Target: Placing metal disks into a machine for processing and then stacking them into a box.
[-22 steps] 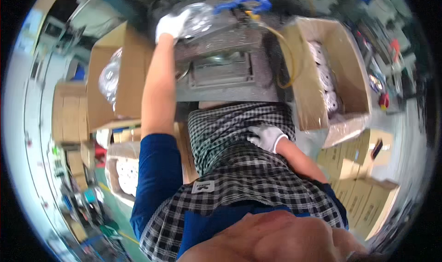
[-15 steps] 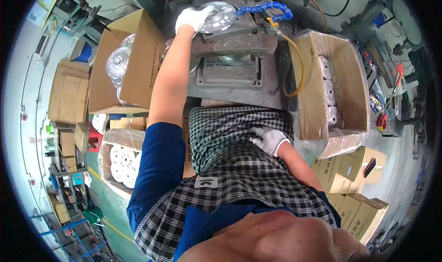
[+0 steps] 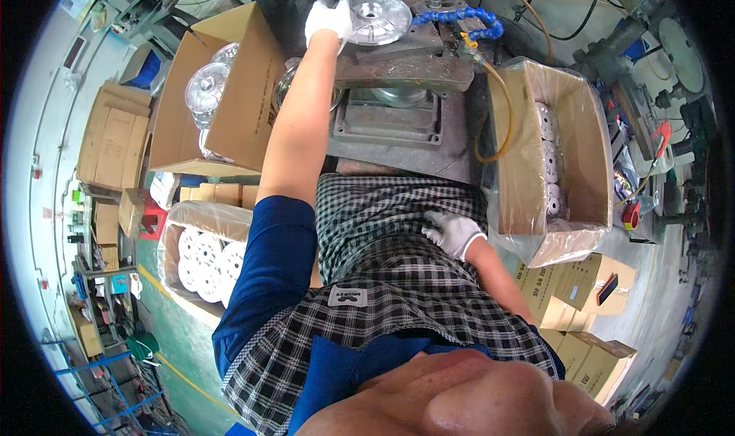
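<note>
A round silver metal disc [image 3: 390,24] with a hub in its middle and cutouts around it lies on top of the machine fixture [image 3: 406,73]. My left hand [image 3: 329,21], in a white glove, is closed at the disc's left edge, and its fingertips are partly hidden. Below my left wrist, another shiny round part [image 3: 286,91] shows beside the machine. Resting on the checked apron [image 3: 383,206] over my lap, my gloved right hand [image 3: 455,235] holds nothing, with its fingers loosely apart.
A cardboard box [image 3: 241,107] of shiny discs stands left of the machine. On the right is a plastic-lined box [image 3: 586,153] with stacked discs along one side. Another lined box [image 3: 184,283] holds pale discs. A blue segmented hose [image 3: 459,16] and yellow tube [image 3: 505,114] reach around the fixture.
My left hand's fingers have drawn back from over the disc to its left edge. The whole view has shifted slightly. My right hand stays on my lap.
</note>
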Motion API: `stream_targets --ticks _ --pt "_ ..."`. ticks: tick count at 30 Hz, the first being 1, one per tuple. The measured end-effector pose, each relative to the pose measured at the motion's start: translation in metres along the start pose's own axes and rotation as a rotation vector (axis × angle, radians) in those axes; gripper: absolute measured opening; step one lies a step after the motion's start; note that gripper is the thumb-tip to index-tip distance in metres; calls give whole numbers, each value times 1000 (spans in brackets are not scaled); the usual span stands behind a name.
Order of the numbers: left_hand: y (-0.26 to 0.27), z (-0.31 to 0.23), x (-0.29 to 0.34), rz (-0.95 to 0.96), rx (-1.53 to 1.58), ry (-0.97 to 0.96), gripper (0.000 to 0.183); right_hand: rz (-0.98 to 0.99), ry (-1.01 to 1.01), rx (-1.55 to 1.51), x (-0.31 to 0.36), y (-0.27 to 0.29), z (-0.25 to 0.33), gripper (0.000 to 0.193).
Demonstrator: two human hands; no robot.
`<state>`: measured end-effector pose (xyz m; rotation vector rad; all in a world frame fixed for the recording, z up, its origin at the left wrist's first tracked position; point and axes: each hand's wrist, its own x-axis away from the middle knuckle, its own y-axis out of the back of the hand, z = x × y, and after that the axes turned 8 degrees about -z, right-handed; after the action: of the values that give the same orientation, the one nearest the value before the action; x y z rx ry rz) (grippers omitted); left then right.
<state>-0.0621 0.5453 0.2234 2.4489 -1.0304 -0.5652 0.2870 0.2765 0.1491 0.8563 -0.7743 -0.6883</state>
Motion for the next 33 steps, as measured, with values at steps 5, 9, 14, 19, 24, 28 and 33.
stream_targets --ticks 5,9,14,19,24,28,33 --pt "63 40 39 66 200 95 47 -8 3 43 1 4 1 48" --pt "81 148 89 244 867 39 46 -25 20 52 11 3 -9 49" --pt "88 134 211 1108 2087 758 66 -12 0 -70 16 20 -8 46" --pt "70 114 232 1374 2185 842 71 -221 161 -230 -1 60 22 41" --pt "50 102 250 1425 1964 934 70 -353 143 -438 0 84 33 38" --pt "34 90 252 1527 1668 1197 76 -537 50 -637 -14 83 37 41" --pt "13 17 264 1146 1044 891 44 -307 -108 -750 -10 122 27 73"
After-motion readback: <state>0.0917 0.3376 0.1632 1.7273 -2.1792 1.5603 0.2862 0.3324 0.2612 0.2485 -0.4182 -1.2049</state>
